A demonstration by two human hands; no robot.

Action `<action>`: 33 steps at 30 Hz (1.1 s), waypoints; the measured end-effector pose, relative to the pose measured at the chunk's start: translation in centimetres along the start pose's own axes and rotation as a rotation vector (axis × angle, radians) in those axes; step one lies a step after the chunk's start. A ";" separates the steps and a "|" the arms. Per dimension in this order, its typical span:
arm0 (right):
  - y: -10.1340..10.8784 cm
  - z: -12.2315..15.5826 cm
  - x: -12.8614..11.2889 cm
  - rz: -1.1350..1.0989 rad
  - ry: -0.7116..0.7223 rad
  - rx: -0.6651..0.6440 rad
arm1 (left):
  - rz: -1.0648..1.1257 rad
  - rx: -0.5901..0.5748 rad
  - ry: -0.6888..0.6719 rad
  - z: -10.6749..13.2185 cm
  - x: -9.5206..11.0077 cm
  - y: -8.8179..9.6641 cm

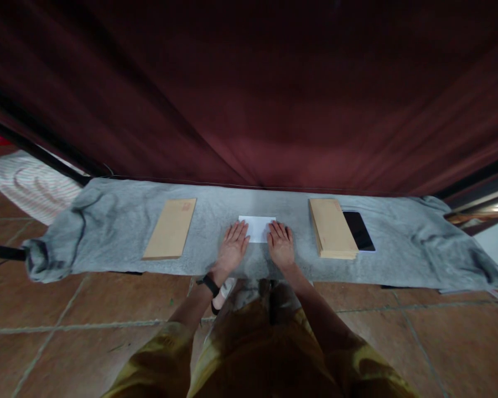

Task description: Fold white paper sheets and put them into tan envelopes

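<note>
A white sheet of paper [258,229], small and rectangular, lies flat on the grey cloth in front of me. My left hand [233,244] rests on its left end with the fingers stretched out. On the right end lies my right hand [281,242], its fingers also extended and flat. Both palms face down, and the middle of the paper shows between them. To the left is a brown paper envelope [171,228] with a faint red mark near its top. A thicker stack of brown envelopes [334,228] lies to the right.
Partly under the right stack is a dark-screened tablet or phone [359,231]. Grey cloth [120,226] covers the narrow bench. A dark red curtain [257,110] hangs behind it. Striped fabric [35,182] lies at the far left, and tiled floor [108,309] shows below.
</note>
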State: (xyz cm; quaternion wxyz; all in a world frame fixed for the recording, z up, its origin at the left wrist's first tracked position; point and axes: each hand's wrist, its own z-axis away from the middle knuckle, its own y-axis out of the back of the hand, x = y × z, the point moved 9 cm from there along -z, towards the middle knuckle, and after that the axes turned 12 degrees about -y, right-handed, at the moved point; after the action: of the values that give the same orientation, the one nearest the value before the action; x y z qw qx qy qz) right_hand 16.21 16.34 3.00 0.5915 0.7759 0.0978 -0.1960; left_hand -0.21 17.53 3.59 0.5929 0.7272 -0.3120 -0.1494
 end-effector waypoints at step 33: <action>1.0 5.1 -0.9 0.069 0.211 -0.163 | -0.011 -0.062 -0.059 4.2 3.3 0.7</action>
State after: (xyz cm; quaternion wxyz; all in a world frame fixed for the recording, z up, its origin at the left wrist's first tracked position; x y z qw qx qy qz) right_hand 14.84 11.24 3.09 0.6453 0.7446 0.1485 -0.0845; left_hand -0.35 12.17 3.67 0.6050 0.7054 -0.3204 -0.1835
